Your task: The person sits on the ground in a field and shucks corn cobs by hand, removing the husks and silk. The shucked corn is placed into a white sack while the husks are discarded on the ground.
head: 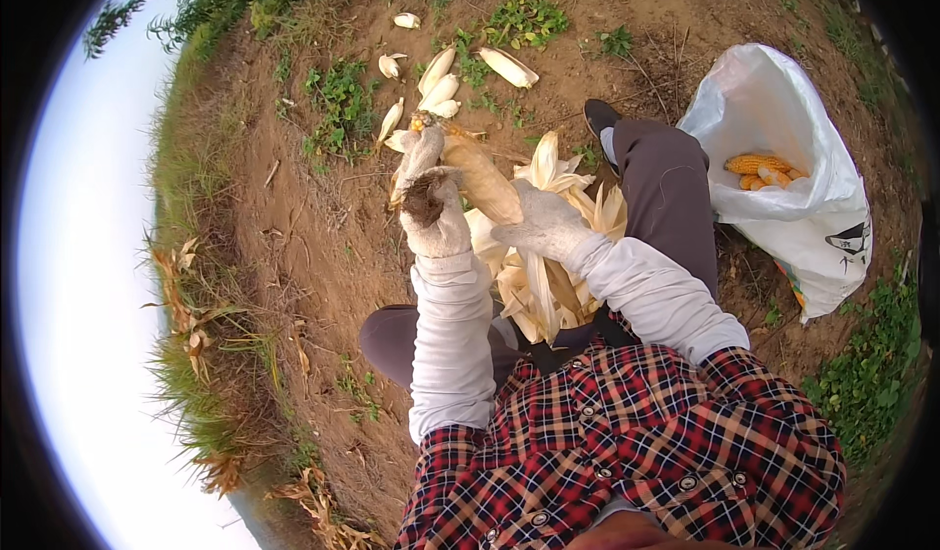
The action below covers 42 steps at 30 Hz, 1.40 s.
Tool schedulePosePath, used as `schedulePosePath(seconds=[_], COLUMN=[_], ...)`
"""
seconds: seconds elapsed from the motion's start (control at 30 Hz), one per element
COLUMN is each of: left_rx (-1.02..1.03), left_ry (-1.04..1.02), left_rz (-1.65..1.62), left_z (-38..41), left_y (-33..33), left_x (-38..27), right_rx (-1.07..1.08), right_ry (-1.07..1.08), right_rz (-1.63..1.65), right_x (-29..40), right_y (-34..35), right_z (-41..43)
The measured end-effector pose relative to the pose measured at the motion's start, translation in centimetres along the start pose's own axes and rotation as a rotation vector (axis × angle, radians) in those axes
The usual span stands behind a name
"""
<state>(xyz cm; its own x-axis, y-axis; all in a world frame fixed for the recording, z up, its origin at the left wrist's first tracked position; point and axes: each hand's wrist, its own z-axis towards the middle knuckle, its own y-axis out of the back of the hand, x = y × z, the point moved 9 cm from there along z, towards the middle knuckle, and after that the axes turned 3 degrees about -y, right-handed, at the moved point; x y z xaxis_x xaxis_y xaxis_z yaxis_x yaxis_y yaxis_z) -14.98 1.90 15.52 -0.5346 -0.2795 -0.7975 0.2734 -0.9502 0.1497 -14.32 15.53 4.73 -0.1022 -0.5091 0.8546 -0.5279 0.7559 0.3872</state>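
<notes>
Both my hands wear pale knitted gloves. My left hand, with a dark brown patch on its glove, closes on husk at the upper end of an ear of corn. A few yellow kernels show beside its fingertips; the rest of the ear is under dry husk. My right hand holds the ear's lower end. Loose dry corn husks are heaped below the hands, between my legs. Beyond the hands, several ears in pale husk, one of them apart to the right, lie on the soil.
A white woven sack with a clear liner gapes open at the right, with several husked yellow corn cobs inside. My bent leg lies between it and the husks. Low green weeds grow in the soil; grass edges the left.
</notes>
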Motion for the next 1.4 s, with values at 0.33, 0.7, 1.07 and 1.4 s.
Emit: schedulePosePath(seconds=[0.33,0.7,1.07,1.4], left_rx=[-0.192,-0.254,-0.104,0.075], left_ry=[0.160,0.343,0.570,0.426], left_rz=[-0.067,-0.819,-0.335,-0.143], left_z=[-4.2,-2.1,0.6,-0.1], left_y=[-0.2,6.1,4.5,-2.2], left_x=[-0.4,-6.3,1.6,1.9], right_rx=[0.021,0.184,0.494,0.314], right_ry=[0.248,0.230,0.347,0.380], right_rz=[0.520,0.950,0.815,1.225], right_x=[-1.1,-0.9,0.6,1.0], right_y=[-2.0,-1.1,-2.7,-1.3], right_z=[1.8,1.7,0.8,0.7])
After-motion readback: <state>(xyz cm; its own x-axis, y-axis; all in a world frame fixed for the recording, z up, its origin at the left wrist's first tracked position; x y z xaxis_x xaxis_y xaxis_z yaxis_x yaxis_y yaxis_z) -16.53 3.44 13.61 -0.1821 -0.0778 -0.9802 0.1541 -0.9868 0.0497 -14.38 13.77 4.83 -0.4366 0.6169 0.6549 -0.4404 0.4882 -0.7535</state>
